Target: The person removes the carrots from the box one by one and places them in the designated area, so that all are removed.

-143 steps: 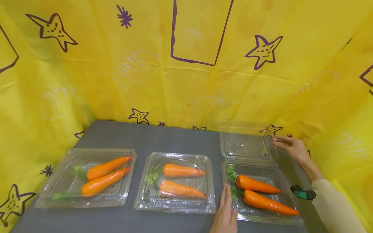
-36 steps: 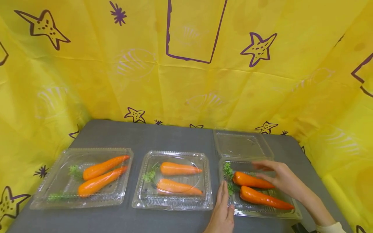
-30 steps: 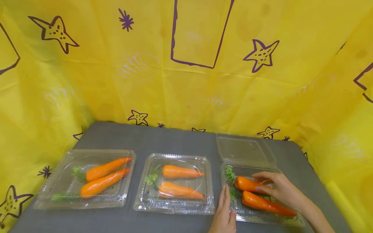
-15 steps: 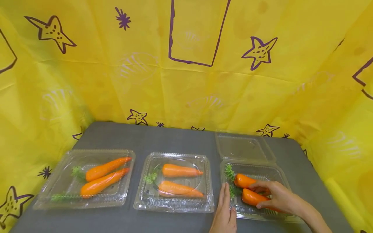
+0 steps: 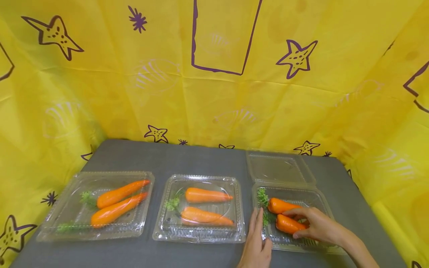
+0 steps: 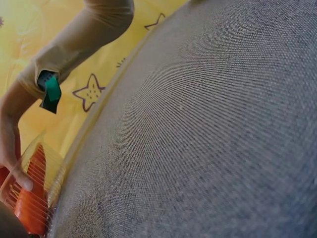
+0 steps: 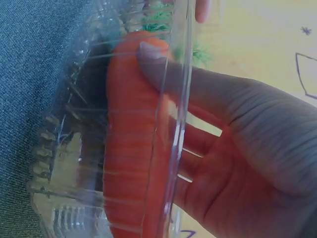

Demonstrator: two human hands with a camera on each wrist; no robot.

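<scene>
At the right of the head view, a clear plastic clamshell container point(image 5: 323, 197) has its lid point(image 5: 279, 169) folded back onto the table. Two carrots with green tops lie inside: a far carrot point(image 5: 279, 204) and a near carrot point(image 5: 286, 224). My right hand point(image 5: 320, 225) reaches into the tray and grips the near carrot, the thumb along its near side and the fingers over the far side. The right wrist view shows the thumb against this carrot point(image 7: 131, 129) through the clear wall. Straight fingers of my left hand point(image 5: 256, 240) rest against the container's left side.
A closed clear container point(image 5: 161, 232) with two carrots stands in the middle, and another closed container point(image 5: 45, 232) with two carrots at the left. All stand on a grey cloth-covered table point(image 5: 201, 158). Yellow patterned curtain point(image 5: 167, 100) surrounds it at the back and sides.
My right hand has left the lid, which dropped from a raised tilt to lying back. It moved over the far carrot, then down onto the near one. My left hand stays at the container's side.
</scene>
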